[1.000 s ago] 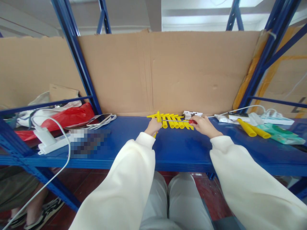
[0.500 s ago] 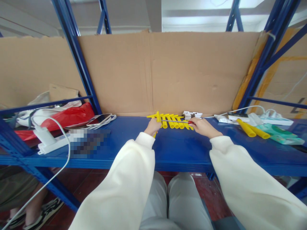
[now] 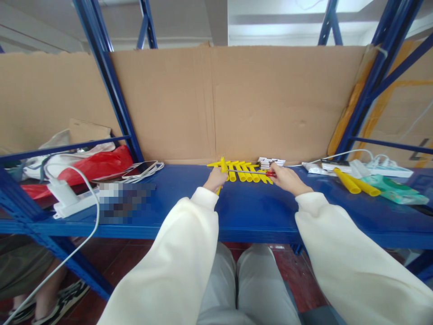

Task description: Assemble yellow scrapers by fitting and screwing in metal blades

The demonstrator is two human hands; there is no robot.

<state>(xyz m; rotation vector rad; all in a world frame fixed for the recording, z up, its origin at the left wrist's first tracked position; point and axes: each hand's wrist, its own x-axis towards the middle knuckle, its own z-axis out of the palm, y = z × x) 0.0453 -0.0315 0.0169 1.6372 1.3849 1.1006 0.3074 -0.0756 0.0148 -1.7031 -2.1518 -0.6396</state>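
My left hand (image 3: 215, 179) is closed round a yellow plastic part (image 3: 223, 166) that stands upright on the blue shelf (image 3: 250, 212). My right hand (image 3: 287, 179) grips a red-handled screwdriver (image 3: 269, 173). Its thin metal shaft runs leftward to the held yellow part. Behind the shaft, several more yellow parts (image 3: 245, 170) lie in a row against the cardboard backing. A small stack of white and dark pieces (image 3: 270, 161) sits just behind my right hand.
Two yellow tubes (image 3: 355, 183), a green packet (image 3: 392, 189) and white cables lie at the right. A phone (image 3: 139, 169), a red bag (image 3: 91, 167) and a white power strip (image 3: 67, 198) lie at the left. Another person's feet show at lower left, under the shelf.
Almost nothing has moved. My right hand has shifted a little to the left with the screwdriver; my left hand holds the yellow part in the same place.
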